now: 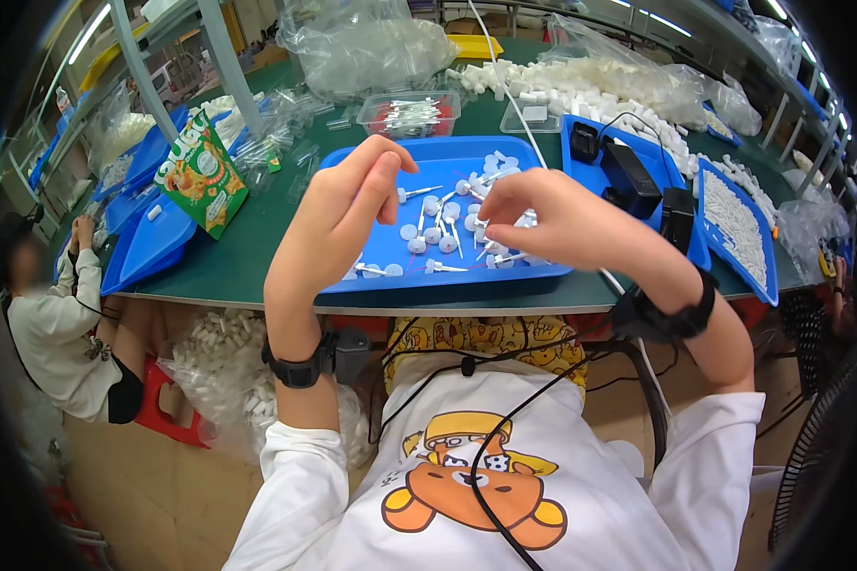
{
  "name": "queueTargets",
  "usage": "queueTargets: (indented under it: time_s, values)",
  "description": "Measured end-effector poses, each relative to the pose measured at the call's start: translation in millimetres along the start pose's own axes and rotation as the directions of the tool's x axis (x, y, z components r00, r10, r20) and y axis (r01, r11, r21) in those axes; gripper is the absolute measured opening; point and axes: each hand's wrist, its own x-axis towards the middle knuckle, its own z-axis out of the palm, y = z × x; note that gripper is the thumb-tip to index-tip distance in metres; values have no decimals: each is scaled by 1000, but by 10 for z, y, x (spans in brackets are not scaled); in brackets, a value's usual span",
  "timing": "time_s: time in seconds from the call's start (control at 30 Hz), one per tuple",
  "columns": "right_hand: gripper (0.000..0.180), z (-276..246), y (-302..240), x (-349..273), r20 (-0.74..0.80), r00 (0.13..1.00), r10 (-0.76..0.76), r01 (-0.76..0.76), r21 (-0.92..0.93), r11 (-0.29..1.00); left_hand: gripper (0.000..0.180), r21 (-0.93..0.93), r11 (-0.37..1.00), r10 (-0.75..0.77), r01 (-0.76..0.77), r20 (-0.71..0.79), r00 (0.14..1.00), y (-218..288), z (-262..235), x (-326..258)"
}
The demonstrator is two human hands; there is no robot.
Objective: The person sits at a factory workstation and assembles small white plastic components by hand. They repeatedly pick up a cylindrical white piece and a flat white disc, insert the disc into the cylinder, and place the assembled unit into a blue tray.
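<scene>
Left hand (338, 205) curls, its grip impossible to tell; right hand (567, 217) arches, grip apart, over white parts (447, 244), the rimmed blue tray (448, 157) presumably stopping them scattering

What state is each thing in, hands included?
Middle blue tray: partly filled with loose white parts.
Left hand: fingers curled, grip on anything unclear.
Right hand: fingers curved over the parts, grip unclear.
Clear container: lidless, holding white sticks.
Green snack bag: standing tilted; open or sealed, unclear.
Far-right tray: spread with white pieces.
</scene>
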Motion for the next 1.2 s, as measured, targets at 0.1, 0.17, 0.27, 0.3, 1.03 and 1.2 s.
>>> queueTargets:
  time_s: [0.1,0.17,0.27,0.3,1.03,1.2]
  values:
    - [23,-58,82,265,183,978,96,-63,-181,981,23,310,944,-134,109,61,989,-72,26,35]
    - [26,7,33,434,305,942,137,-63,-241,969,19,312,941,-175,130,119,977,-164,25,33]
    - [27,181,64,615,316,940,132,-9,-363,932,18,292,949,-183,121,196,963,-204,55,49]
    - [26,223,65,656,323,937,131,4,-386,923,18,297,950,-153,91,191,970,-214,66,50]
    - [24,-725,206,-99,28,995,95,-99,253,962,13,339,941,-108,17,252,962,-124,134,-48]
    - [32,-1317,556,-971,-235,952,196,-149,203,968,12,303,952,-125,40,267,956,16,158,-85]
